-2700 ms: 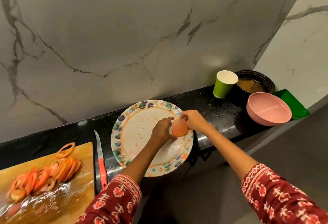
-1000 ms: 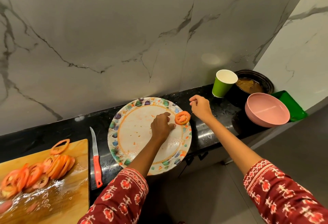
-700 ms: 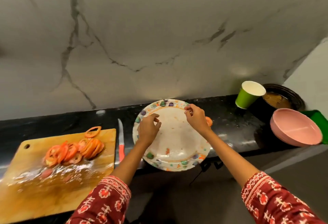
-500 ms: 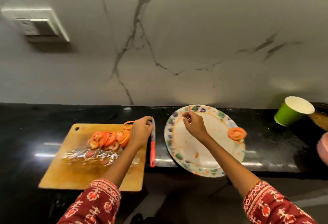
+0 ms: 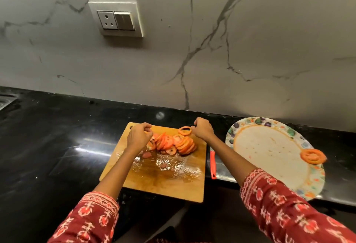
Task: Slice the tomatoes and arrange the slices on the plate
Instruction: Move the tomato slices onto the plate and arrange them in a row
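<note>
A person in red patterned sleeves reaches both hands over a wooden cutting board [image 5: 154, 181] on a black countertop [image 5: 48, 146]. The left hand [image 5: 137, 136] hovers over the left end of a row of tomato slices [image 5: 173, 143], its fingers curled inward with the fingertips drawn toward the thumb; whether it already pinches a slice cannot be told, since the hand hides what lies beneath it. The right hand [image 5: 202, 129] is at the far right end of the row, fingers curled, its fingertips meeting a ring-shaped slice [image 5: 185, 131] that sits apart at the back of the pile; it appears to be pinching that ring.

The slices lie overlapping across the far half of the board. The near half is wet with juice and a few small scraps. The board's near edge juts over the counter's front edge. Just right of the board lies a knife with a red handle [image 5: 212, 165], partly hidden under the right forearm. Further right sits a round plate [image 5: 269, 146] with a coloured patterned rim, also overhanging the front edge, with one tomato slice [image 5: 313, 156] on its right side and most of its centre bare. Left of the board the counter stretches wide. A marbled wall carries a socket and switch panel [image 5: 116, 19].
</note>
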`<state>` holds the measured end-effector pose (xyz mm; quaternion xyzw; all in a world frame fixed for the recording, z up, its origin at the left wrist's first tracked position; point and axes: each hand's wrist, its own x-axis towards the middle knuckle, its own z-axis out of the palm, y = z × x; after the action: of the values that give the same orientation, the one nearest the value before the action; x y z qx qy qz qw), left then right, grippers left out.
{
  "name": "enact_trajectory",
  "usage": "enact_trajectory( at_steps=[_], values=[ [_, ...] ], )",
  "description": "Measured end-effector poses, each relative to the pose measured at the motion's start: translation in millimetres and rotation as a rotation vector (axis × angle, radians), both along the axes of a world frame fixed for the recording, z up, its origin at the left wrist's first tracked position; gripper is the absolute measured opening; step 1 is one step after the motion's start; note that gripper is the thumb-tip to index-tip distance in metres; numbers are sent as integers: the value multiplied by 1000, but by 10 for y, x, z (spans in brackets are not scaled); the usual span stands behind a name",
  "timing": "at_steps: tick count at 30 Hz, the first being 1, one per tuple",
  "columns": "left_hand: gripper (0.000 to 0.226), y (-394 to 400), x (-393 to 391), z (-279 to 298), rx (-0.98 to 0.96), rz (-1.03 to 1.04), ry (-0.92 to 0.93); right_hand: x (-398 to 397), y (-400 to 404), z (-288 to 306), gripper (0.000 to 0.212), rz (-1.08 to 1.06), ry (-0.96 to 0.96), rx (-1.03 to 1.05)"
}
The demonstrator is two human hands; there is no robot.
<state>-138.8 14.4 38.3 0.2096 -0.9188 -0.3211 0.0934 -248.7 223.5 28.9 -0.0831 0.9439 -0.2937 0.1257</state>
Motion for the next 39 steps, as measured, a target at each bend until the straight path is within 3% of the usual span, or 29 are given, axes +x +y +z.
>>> enact_trajectory(
  at_steps=[6,9,13,17,23,32,35,39],
  values=[
    [23,-238,21,-80,37,-13,-8,-91,-209,-92,30,-128,-110,-37],
    [23,-322,6,-85,62,-23,12,-139,-231,-86,20,-181,-103,-154],
    [25,-397,-39,-46,112,-68,109,-155,-293,247,8,-14,-80,-345],
    [28,-338,-36,9,203,-179,169,-47,-415,611,7,204,-232,-482],
    [11,-432,-27,54,339,-255,262,75,-741,609,5,305,-307,-479],
    [5,-749,31,69,327,-251,122,187,-1156,512,8,429,-348,-450],
    [4,-835,75,60,358,-260,56,174,-1269,393,5,416,-308,-340],
    [2,-973,110,12,337,-179,52,99,-1407,194,31,462,-91,285]
  ],
)
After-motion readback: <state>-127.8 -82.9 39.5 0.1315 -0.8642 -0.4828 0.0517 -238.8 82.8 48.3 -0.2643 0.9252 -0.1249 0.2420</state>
